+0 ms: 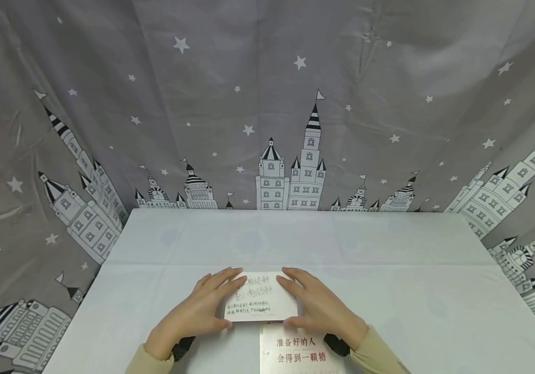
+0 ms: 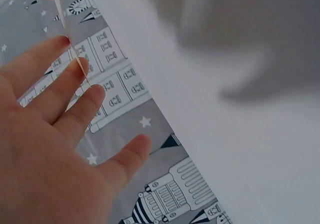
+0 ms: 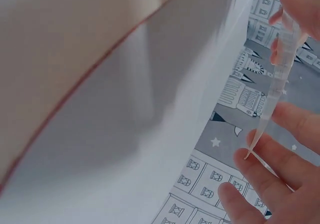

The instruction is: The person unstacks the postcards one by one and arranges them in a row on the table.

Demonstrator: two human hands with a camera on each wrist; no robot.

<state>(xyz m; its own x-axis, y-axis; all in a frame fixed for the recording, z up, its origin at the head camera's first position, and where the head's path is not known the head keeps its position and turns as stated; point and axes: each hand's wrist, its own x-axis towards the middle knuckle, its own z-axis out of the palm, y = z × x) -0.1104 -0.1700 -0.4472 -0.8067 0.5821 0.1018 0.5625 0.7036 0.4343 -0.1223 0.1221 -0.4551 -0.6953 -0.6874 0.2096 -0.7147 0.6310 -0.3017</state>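
Observation:
A white card (image 1: 262, 305) with several lines of handwriting is held between both hands, over the near part of the table. My left hand (image 1: 202, 306) grips its left end, fingers at the far edge and thumb by the near corner. At the other end, my right hand (image 1: 321, 304) holds it the same way. Seen almost edge-on, the card (image 2: 75, 49) touches the left fingertips (image 2: 95, 94). In the right wrist view, the card (image 3: 277, 79) slants down to the right fingertips (image 3: 245, 156). Below it is a cream booklet (image 1: 295, 358) with red printed characters, cut off by the frame's edge.
A white cloth covers the table (image 1: 389, 291). Behind it and along both sides hangs a grey curtain (image 1: 230, 67) printed with stars and castles. A dark wrist mount (image 1: 336, 344) shows beneath the right wrist, another (image 1: 183, 348) beneath the left.

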